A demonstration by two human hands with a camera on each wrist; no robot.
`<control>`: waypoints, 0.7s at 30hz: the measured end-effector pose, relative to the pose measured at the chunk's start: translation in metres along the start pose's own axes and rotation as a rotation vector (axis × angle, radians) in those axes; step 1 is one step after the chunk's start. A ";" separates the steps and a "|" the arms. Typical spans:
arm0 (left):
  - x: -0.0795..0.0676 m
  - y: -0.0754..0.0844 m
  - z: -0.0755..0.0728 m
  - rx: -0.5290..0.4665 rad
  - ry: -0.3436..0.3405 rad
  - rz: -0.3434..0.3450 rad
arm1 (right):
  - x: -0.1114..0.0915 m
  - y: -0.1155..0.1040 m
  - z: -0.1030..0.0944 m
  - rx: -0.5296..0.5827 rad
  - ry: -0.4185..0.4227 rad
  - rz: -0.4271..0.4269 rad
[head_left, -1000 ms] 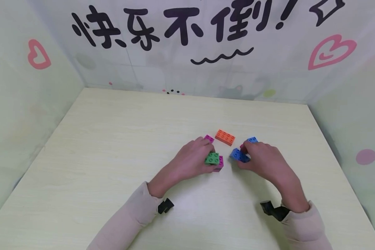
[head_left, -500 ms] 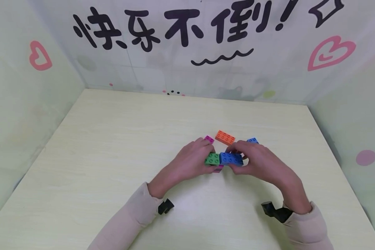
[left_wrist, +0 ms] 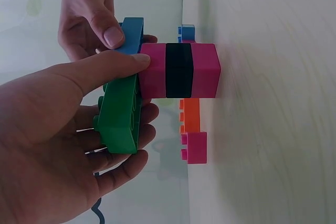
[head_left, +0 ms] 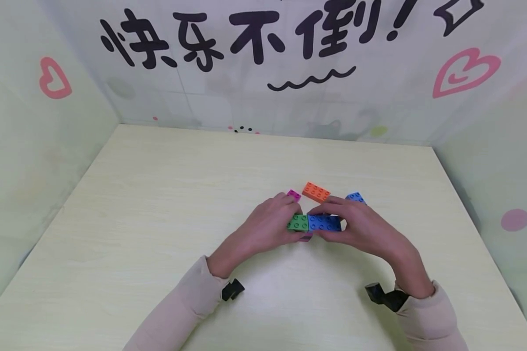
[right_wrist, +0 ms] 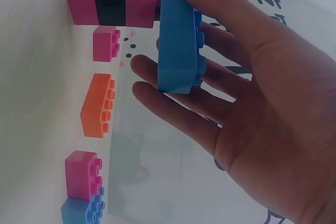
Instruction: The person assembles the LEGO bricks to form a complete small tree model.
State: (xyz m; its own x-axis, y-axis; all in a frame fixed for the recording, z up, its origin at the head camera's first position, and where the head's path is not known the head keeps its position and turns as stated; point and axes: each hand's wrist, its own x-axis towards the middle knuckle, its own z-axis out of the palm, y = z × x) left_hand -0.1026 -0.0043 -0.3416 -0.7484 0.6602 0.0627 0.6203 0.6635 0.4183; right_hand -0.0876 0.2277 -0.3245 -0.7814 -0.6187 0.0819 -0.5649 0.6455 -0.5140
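A stack of pink and black bricks [left_wrist: 179, 70] stands upright on the table, a black layer between two pink ones. Across its top lies a green brick [head_left: 297, 223], overhanging to the left, pinched by my left hand [head_left: 272, 222]. That thumb lies at the joint of green and top pink. My right hand [head_left: 366, 223] pinches a long blue brick [head_left: 325, 223] by its sides. This blue brick lines up end to end with the green one and overhangs the stack to the right. Most of the stack is hidden under both bricks in the head view.
Behind the hands lie an orange brick [head_left: 317, 192], a small pink brick [head_left: 294, 195] and another blue brick [head_left: 355, 197]. A further pink brick [right_wrist: 81, 174] sits against that blue one, hidden in the head view. Fabric walls [head_left: 246, 105] close off the back and sides.
My right hand has carried the long blue brick leftward and turned it straight, bringing it end to end with the green brick over the stack. My left hand has stayed put.
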 end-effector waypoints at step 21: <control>-0.001 0.000 0.001 -0.015 0.013 0.007 | 0.001 -0.003 0.002 -0.036 0.014 -0.032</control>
State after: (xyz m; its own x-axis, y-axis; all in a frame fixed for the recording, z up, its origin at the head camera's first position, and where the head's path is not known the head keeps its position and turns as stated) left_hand -0.1019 -0.0050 -0.3423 -0.7474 0.6599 0.0769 0.6216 0.6537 0.4315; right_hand -0.0866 0.2242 -0.3244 -0.7664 -0.6330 0.1093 -0.5984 0.6415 -0.4800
